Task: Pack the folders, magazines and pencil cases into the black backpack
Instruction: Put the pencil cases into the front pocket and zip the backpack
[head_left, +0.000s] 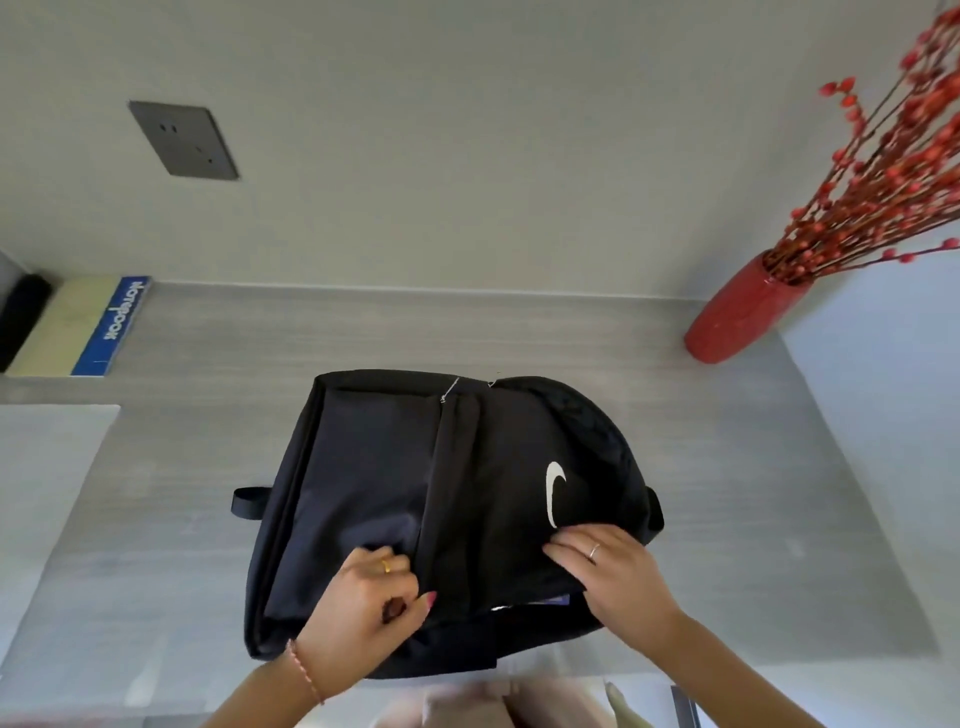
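Backpack flat on the desk, both hands working its near edge

Backpack (441, 499) is black and lies flat on the grey table (727, 467) with its white swoosh logo (555, 491) facing up, just beyond the right fingertips. Left hand (363, 608) is curled at the near edge of the bag, fingers (387, 564) bent and bunched together over a fold of black fabric, thumb tucked in against them, so it looks like a pinch on the cloth, with a gold ring showing. Right hand (608, 569) lies palm-down on the bag's front flap, fingers (571, 545) pressed side by side and pointing toward the left hand, ring on one of them. Under the right palm the bag's edge gapes a little, and a sliver of something blue and white (545, 603) peeks out; can't tell what it is. A black strap loop (249, 503) sticks out well past the left fingers. Way beyond both hands, a red vase (737, 317) with red berry branches stands at the far right, and a blue-spined notebook (78, 327) lies at the far left by the wall.
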